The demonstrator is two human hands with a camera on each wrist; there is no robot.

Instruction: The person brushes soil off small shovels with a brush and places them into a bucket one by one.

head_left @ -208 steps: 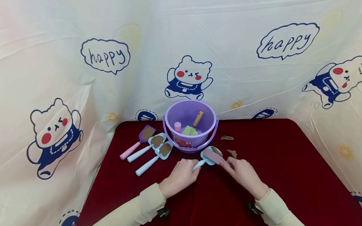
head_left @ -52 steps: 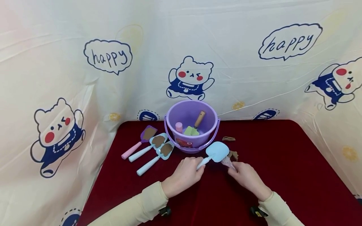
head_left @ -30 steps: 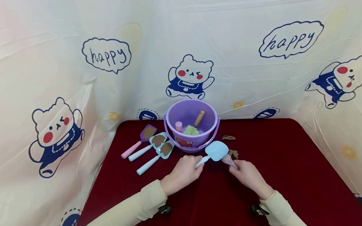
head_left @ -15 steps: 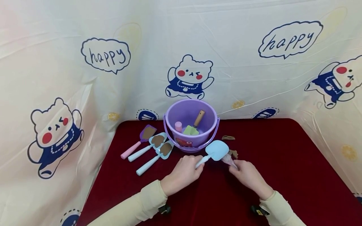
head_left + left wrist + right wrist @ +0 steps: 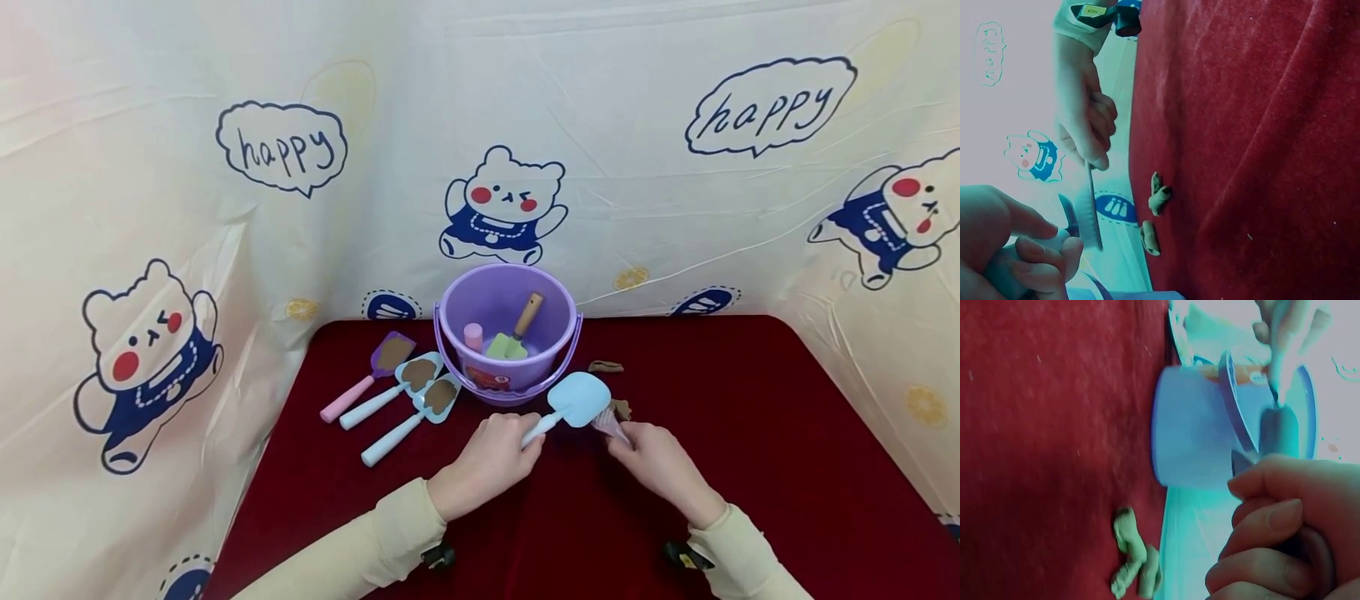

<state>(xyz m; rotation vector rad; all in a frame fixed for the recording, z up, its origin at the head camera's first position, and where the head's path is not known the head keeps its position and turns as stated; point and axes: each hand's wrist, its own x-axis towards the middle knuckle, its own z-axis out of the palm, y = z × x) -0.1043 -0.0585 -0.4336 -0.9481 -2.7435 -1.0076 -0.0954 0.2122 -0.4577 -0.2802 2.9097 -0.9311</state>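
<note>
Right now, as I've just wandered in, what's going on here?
A person's left hand grips a light-blue scoop, and the right hand holds a pinkish flat tool close by it; I can't tell if the two touch. Left of the purple bucket lie three more scoops bearing brown material. Brown scraps lie on the red cloth to the right.

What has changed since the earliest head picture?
The blue shovel in the left hand moved slightly up and rightward; no brown shows on its visible face now. The pink scraper in the right hand went from over the shovel to partly behind it. Nothing was let go. Bucket, three shovels and loose brown scraps stayed.
</note>
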